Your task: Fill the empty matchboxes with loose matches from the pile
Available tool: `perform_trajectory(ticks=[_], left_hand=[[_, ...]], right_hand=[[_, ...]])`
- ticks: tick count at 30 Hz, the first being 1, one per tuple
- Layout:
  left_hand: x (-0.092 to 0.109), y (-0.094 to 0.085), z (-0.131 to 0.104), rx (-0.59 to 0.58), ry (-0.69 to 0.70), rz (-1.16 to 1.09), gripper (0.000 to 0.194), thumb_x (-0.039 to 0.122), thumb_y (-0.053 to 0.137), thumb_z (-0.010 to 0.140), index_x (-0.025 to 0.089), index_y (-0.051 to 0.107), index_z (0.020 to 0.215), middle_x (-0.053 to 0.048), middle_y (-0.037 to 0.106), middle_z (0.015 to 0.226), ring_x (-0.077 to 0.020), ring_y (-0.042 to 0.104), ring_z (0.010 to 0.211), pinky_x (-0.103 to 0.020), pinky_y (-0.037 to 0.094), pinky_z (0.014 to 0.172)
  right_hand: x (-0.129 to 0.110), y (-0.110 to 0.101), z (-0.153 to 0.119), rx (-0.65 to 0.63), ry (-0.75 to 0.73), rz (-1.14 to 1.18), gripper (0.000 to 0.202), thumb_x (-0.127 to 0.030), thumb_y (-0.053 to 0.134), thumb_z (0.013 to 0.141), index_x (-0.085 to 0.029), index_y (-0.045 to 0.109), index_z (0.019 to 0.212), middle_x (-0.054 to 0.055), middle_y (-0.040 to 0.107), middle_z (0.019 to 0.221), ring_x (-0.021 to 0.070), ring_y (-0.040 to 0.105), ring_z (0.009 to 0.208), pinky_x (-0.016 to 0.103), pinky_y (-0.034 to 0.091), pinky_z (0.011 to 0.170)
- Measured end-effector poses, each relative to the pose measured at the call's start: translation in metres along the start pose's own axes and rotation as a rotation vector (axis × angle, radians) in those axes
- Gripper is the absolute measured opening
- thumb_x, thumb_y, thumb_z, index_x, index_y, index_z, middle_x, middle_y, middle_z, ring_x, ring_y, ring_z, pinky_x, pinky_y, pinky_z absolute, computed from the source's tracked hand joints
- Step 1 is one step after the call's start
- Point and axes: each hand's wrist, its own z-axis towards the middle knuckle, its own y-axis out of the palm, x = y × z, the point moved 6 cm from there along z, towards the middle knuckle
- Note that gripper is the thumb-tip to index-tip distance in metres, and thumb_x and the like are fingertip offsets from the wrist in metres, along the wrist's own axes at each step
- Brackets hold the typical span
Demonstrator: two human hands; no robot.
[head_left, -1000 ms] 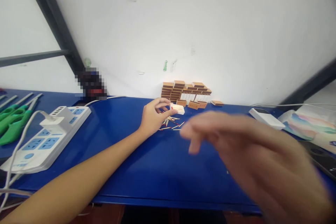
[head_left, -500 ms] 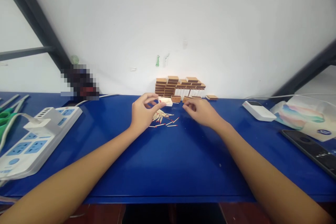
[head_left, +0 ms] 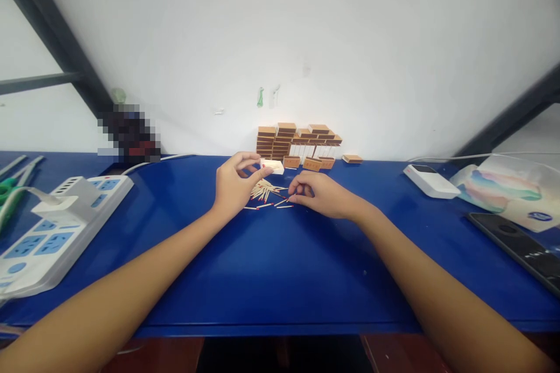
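Observation:
My left hand [head_left: 236,183] holds a small white matchbox tray [head_left: 273,166] between thumb and fingers, above a loose pile of red-tipped matches [head_left: 262,190]. At the right edge of that pile is my right hand [head_left: 315,191], its thumb and index finger pinched at a match [head_left: 290,198]. Behind the hands, stacked matchboxes [head_left: 280,143] stand by the wall. More boxes on the right rest above a row of thin upright sticks [head_left: 306,151]. In front of them, brown matchboxes [head_left: 311,164] stand on their sides.
On the blue table [head_left: 271,268], a white power strip [head_left: 65,233] with a plugged-in charger lies left. One matchbox [head_left: 352,158] lies right of the stacks. Farther right are a white device [head_left: 431,180], a plastic packet [head_left: 503,186] and a black phone [head_left: 516,247].
My right hand has moved left and nearer, from the standing boxes to the matches. My left hand still holds the tray. The view has shifted slightly.

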Motion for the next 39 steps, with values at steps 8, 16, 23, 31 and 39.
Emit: perform_trajectory(ticks=[8, 16, 23, 31, 39], left_hand=[[0.000, 0.003, -0.002, -0.033, -0.007, -0.002, 0.036, 0.041, 0.092, 0.075, 0.021, 0.075, 0.100, -0.006, 0.081, 0.097, -0.0188, 0.073, 0.077, -0.032, 0.053, 0.069], [0.001, 0.004, -0.003, -0.052, -0.010, 0.017, 0.035, 0.041, 0.092, 0.076, 0.021, 0.075, 0.100, -0.006, 0.082, 0.098, -0.0188, 0.073, 0.078, -0.031, 0.054, 0.070], [0.003, 0.008, -0.006, -0.099, -0.008, 0.027, 0.035, 0.039, 0.094, 0.074, 0.022, 0.076, 0.099, -0.005, 0.082, 0.096, -0.0194, 0.075, 0.080, -0.030, 0.055, 0.070], [0.010, 0.016, -0.017, -0.178, 0.001, -0.049, 0.038, 0.042, 0.094, 0.073, 0.022, 0.077, 0.100, -0.006, 0.082, 0.098, -0.0196, 0.073, 0.081, -0.029, 0.054, 0.068], [0.026, 0.010, -0.021, -0.065, 0.033, -0.032, 0.036, 0.042, 0.092, 0.077, 0.025, 0.083, 0.107, -0.004, 0.081, 0.093, -0.0188, 0.070, 0.075, -0.031, 0.055, 0.066]], right_hand=[[0.001, 0.005, -0.001, -0.021, 0.004, -0.061, 0.005, -0.022, 0.069, 0.095, -0.019, 0.070, 0.092, 0.006, 0.062, 0.099, 0.0184, 0.058, 0.083, 0.031, 0.045, 0.076], [0.001, 0.002, -0.001, -0.003, -0.026, -0.101, 0.016, -0.022, 0.060, 0.099, -0.020, 0.063, 0.084, 0.010, 0.065, 0.097, 0.0257, 0.058, 0.094, 0.040, 0.047, 0.086], [0.000, -0.023, -0.001, 0.322, -0.002, 0.169, 0.017, -0.024, 0.052, 0.101, -0.021, 0.066, 0.110, 0.007, 0.069, 0.093, 0.0243, 0.062, 0.092, 0.040, 0.050, 0.083], [-0.008, -0.032, -0.006, 0.572, 0.020, 0.794, 0.028, -0.047, 0.074, 0.093, -0.022, 0.072, 0.105, 0.006, 0.077, 0.096, 0.0203, 0.070, 0.089, 0.036, 0.054, 0.079], [-0.014, 0.002, -0.003, 0.495, 0.106, 1.001, 0.039, -0.058, 0.083, 0.081, -0.023, 0.071, 0.094, 0.009, 0.074, 0.125, 0.0230, 0.069, 0.114, 0.041, 0.055, 0.102]])
